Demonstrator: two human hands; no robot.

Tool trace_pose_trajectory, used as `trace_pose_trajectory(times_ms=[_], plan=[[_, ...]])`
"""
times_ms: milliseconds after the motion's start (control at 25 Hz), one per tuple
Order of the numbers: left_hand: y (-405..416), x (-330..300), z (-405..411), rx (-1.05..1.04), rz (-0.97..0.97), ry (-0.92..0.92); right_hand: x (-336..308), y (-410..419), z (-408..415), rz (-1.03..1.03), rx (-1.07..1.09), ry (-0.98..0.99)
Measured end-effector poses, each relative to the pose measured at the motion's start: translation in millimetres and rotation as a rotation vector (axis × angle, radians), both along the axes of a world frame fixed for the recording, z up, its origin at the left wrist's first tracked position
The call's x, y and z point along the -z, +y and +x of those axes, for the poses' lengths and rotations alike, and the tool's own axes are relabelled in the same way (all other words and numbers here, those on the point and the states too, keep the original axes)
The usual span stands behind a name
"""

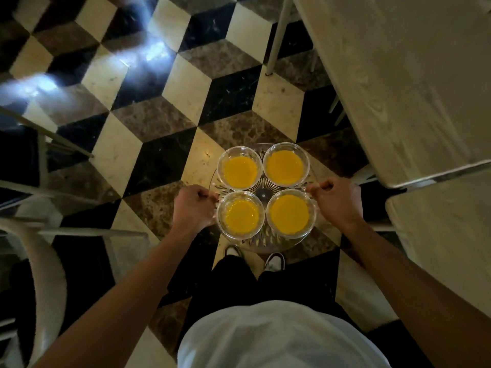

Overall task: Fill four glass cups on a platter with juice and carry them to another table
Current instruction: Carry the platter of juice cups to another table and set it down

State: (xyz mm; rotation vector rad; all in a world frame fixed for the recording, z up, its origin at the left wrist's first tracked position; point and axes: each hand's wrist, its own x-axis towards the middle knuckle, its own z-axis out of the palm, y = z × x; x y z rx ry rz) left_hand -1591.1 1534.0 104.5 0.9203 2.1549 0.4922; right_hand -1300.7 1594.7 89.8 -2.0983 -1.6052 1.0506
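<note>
A round clear glass platter (261, 191) with a cut star pattern hangs in the air above the floor, level. On it stand several glass cups holding orange juice: far left (240, 168), far right (284, 165), near left (241, 217) and near right (289, 214). My left hand (192, 208) is closed on the platter's left rim. My right hand (336, 199) is closed on its right rim. Both arms reach forward from my body.
A pale wooden table (403, 83) runs along the right, with a second tabletop (446, 235) nearer me. White chair frames (45, 187) stand at the left. Below the platter lies a chequered marble floor (159, 107), and my shoes (275, 261) show under it.
</note>
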Motion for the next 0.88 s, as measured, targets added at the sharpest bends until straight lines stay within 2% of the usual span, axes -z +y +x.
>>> trace_pose_trajectory(times_ms=[160,320,640,880], plan=[[64,9,-7,-0.006,-0.005,-0.058,5,46,-2,0.034,0.054,-0.005],[129,15,-13,0.05,0.042,-0.025,7,92,-8,0.036,0.114,-0.013],[276,11,-35,0.337,0.063,0.021,4,182,-31,0.02,0.345,-0.035],[362,20,-33,0.447,0.078,0.011,4,235,-33,0.028,0.437,-0.062]])
